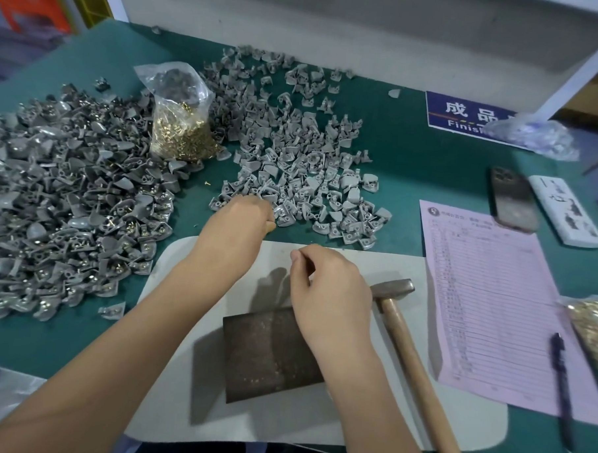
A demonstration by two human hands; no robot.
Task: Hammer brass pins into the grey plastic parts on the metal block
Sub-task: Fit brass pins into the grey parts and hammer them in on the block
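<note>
- While the left hand (238, 220) reaches forward to the near edge of the loose grey parts (294, 150), its fingers curl down among them; whether it has one in its grip cannot be told, since the fingertips are hidden.
- The right hand (325, 289) hangs above the far side of the metal block (268, 355), thumb and forefinger pinched together at the top; whatever is between them is too small to make out.
- The metal block lies dark and pitted on a pale mat (193, 256), in the middle of the green bench (430, 163), with nothing grey on its visible top.
- A hammer (403, 320) with a wooden handle rests on the mat just to the right of the block, its steel head near the right hand.
- A clear bag of brass pins (180, 132) stands between two heaps: the loose grey parts to its right, and to its left a bigger pile of grey parts (62, 195) with brass glinting in many of them.
- On the right lie a pink form (493, 303), a pen (563, 385), a phone (513, 199) and a white remote (565, 210).
- A blue sign (463, 117) lies at the back.
</note>
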